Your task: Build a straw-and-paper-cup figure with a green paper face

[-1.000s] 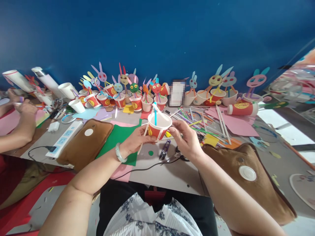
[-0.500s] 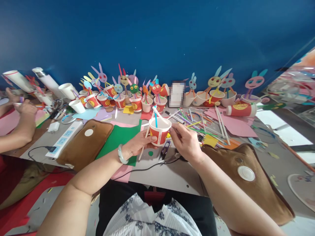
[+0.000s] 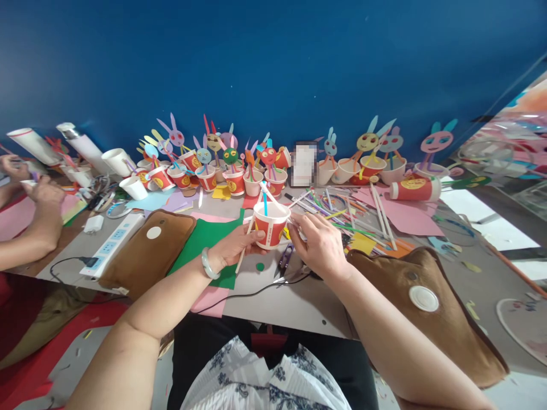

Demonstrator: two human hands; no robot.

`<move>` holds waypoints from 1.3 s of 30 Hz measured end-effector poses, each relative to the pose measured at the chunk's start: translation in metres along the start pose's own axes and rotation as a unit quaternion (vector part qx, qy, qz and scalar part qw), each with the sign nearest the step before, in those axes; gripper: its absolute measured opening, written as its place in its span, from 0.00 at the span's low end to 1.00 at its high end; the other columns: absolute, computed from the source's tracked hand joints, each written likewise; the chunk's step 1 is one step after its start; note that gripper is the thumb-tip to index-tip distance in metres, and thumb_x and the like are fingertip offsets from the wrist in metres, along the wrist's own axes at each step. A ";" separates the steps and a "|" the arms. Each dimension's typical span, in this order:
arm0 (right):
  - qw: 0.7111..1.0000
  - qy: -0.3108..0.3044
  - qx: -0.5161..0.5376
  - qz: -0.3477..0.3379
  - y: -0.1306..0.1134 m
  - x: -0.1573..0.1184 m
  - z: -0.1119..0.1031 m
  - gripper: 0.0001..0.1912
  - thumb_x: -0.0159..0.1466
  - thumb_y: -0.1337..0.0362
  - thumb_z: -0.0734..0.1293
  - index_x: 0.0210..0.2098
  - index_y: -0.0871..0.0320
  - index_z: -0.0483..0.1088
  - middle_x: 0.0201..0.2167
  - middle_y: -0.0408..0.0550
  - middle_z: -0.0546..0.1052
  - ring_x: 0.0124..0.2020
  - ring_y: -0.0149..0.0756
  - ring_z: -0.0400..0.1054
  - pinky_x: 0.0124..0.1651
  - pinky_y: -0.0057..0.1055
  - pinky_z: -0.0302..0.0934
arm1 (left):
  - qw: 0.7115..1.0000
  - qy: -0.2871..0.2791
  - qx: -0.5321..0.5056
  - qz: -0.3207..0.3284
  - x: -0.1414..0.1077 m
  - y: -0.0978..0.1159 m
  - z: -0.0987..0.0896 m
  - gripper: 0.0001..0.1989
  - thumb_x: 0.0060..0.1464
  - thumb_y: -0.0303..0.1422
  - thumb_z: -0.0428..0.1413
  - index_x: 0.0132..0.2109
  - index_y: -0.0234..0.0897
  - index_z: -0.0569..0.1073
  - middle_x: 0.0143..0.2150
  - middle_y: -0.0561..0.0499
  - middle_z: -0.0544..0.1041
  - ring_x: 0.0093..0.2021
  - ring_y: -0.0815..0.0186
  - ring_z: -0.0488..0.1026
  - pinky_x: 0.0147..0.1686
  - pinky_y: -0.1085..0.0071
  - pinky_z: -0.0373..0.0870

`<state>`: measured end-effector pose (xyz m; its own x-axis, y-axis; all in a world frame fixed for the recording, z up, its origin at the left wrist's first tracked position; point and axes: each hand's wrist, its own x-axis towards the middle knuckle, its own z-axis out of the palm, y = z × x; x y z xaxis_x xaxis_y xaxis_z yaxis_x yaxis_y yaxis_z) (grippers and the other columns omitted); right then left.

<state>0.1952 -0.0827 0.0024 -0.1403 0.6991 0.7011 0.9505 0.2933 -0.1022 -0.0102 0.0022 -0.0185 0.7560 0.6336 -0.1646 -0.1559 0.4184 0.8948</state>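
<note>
A red and white paper cup point(image 3: 270, 228) stands upright in the grip of my left hand point(image 3: 237, 245), whose thumb lies on its front. White strips and a blue strip point(image 3: 265, 204) rise from inside the cup. A thin white stick point(image 3: 240, 259) slants down beside my left fingers. My right hand point(image 3: 318, 242) is at the cup's right side, its fingers pinched together near the rim; what they hold, if anything, is hidden. Below the cup lie purple-handled scissors point(image 3: 285, 259) on the table.
Decorated cups with paper faces point(image 3: 204, 171) line the blue wall. Brown cushions point(image 3: 147, 250) lie left and right, beside a power strip point(image 3: 111, 245). Loose colored sticks point(image 3: 335, 208) and green paper point(image 3: 205, 242) cover the middle. Another person's hands point(image 3: 45, 196) are at far left.
The cup and my left hand have shifted slightly left, and the cup has turned a little. My right hand's fingers have moved slightly along its right side.
</note>
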 end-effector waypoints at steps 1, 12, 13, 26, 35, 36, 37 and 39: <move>0.999 0.032 -0.012 -0.006 -0.002 0.000 0.000 0.11 0.69 0.64 0.63 0.50 0.56 0.71 0.39 0.53 0.80 0.41 0.45 0.72 0.43 0.39 0.62 | 1.000 0.008 -0.007 0.009 0.000 0.001 -0.001 0.28 0.44 0.45 0.71 0.47 0.32 0.77 0.41 0.45 0.81 0.35 0.65 0.77 0.36 0.70 0.73; 0.981 -0.118 0.151 -0.011 -0.009 -0.010 0.017 0.15 0.71 0.54 0.64 0.47 0.57 0.74 0.38 0.55 0.81 0.41 0.47 0.75 0.42 0.42 0.70 | 0.987 0.059 -0.111 0.101 0.004 0.004 -0.001 0.27 0.49 0.45 0.69 0.50 0.33 0.76 0.39 0.47 0.82 0.34 0.66 0.79 0.38 0.71 0.76; 0.977 -0.135 0.158 0.035 -0.008 -0.010 0.020 0.19 0.70 0.49 0.64 0.50 0.58 0.74 0.40 0.57 0.81 0.43 0.50 0.75 0.44 0.45 0.71 | 0.988 0.049 -0.109 0.094 0.004 0.003 -0.001 0.28 0.49 0.46 0.69 0.51 0.33 0.75 0.39 0.46 0.82 0.35 0.65 0.79 0.38 0.70 0.76; 0.788 -0.140 0.566 0.196 -0.010 0.006 0.020 0.42 0.55 0.47 0.77 0.64 0.53 0.65 0.61 0.55 0.74 0.62 0.51 0.68 0.65 0.46 0.63 | 0.998 -0.044 -0.040 0.021 -0.005 -0.007 0.015 0.32 0.48 0.48 0.69 0.53 0.30 0.75 0.46 0.38 0.82 0.43 0.57 0.81 0.45 0.63 0.77; 0.724 -0.162 0.624 0.244 -0.002 0.000 0.023 0.28 0.57 0.52 0.76 0.53 0.54 0.71 0.51 0.53 0.81 0.50 0.48 0.76 0.52 0.44 0.71 | 0.996 -0.071 -0.038 0.021 -0.006 -0.003 0.013 0.24 0.47 0.36 0.71 0.50 0.33 0.76 0.48 0.42 0.81 0.42 0.61 0.81 0.45 0.65 0.77; 0.725 -0.156 0.623 0.249 0.000 -0.001 0.024 0.26 0.57 0.52 0.76 0.51 0.54 0.71 0.49 0.53 0.81 0.48 0.48 0.77 0.51 0.44 0.72 | 0.996 -0.078 -0.035 0.023 -0.007 -0.003 0.013 0.23 0.48 0.35 0.70 0.50 0.33 0.76 0.48 0.42 0.81 0.42 0.61 0.81 0.45 0.64 0.77; 0.728 -0.148 0.620 0.254 0.001 -0.002 0.026 0.25 0.57 0.51 0.76 0.49 0.54 0.71 0.48 0.52 0.81 0.46 0.47 0.77 0.50 0.44 0.72 | 0.996 -0.084 -0.032 0.024 -0.007 -0.003 0.012 0.23 0.48 0.35 0.70 0.51 0.34 0.76 0.47 0.43 0.81 0.41 0.61 0.81 0.45 0.64 0.77; 0.734 -0.131 0.612 0.264 0.004 -0.003 0.028 0.26 0.57 0.49 0.75 0.49 0.53 0.70 0.47 0.51 0.81 0.46 0.48 0.77 0.50 0.46 0.72 | 0.995 -0.092 -0.031 0.025 -0.008 -0.002 0.012 0.26 0.48 0.34 0.70 0.54 0.35 0.76 0.46 0.43 0.81 0.40 0.61 0.81 0.45 0.64 0.77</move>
<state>0.1915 -0.0658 -0.0202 -0.0432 0.9805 0.1920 -0.0457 0.1900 -0.9807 -0.0085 -0.0119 -0.0133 0.8495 0.5263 -0.0371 -0.2303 0.4331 0.8714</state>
